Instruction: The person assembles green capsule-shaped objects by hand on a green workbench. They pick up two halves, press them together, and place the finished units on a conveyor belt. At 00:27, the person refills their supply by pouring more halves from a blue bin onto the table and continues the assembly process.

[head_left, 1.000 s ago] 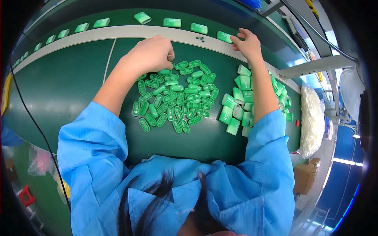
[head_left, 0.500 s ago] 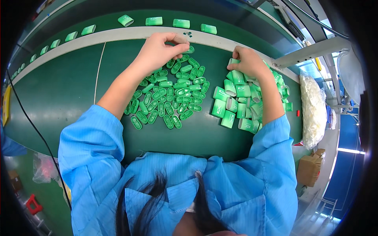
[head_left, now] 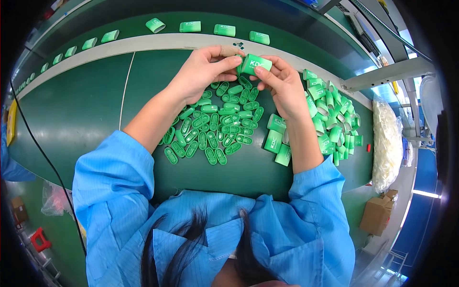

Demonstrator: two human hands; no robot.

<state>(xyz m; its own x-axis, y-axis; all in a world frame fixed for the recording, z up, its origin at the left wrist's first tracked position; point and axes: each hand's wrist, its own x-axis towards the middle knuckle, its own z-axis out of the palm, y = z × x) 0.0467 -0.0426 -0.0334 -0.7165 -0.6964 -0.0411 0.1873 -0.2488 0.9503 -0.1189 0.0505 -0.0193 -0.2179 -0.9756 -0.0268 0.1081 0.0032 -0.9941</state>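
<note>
**Bringing end piece (head_left: 239,63) and sleeve (head_left: 256,65) together at upper centre**

From the left, we note a row of green sleeves (head_left: 110,36) lying spaced out beyond the white rail (head_left: 158,41), from the left edge to the upper centre of the frame. The left hand (head_left: 204,70), at upper centre, pinches the end piece between thumb and fingertips, which hide most of it. Below, mid-frame, we record a loose spread of green oval pieces (head_left: 213,121) on the dark green tabletop (head_left: 91,103). Just right of the left fingertips, the sleeve is clasped by the right hand (head_left: 285,88): thumb on its printed face, fingers behind. Right of centre lies a heap of further sleeves (head_left: 335,134), and beyond it a clear bag (head_left: 386,148) of pale contents.

We judge the step in hand to be fitting the end piece into the sleeve's open end. Whether it has entered, we cannot tell. In our view the next move calls for lining up the two oval outlines, then an even push, with the right hand's hold firm but not crushing.
</note>
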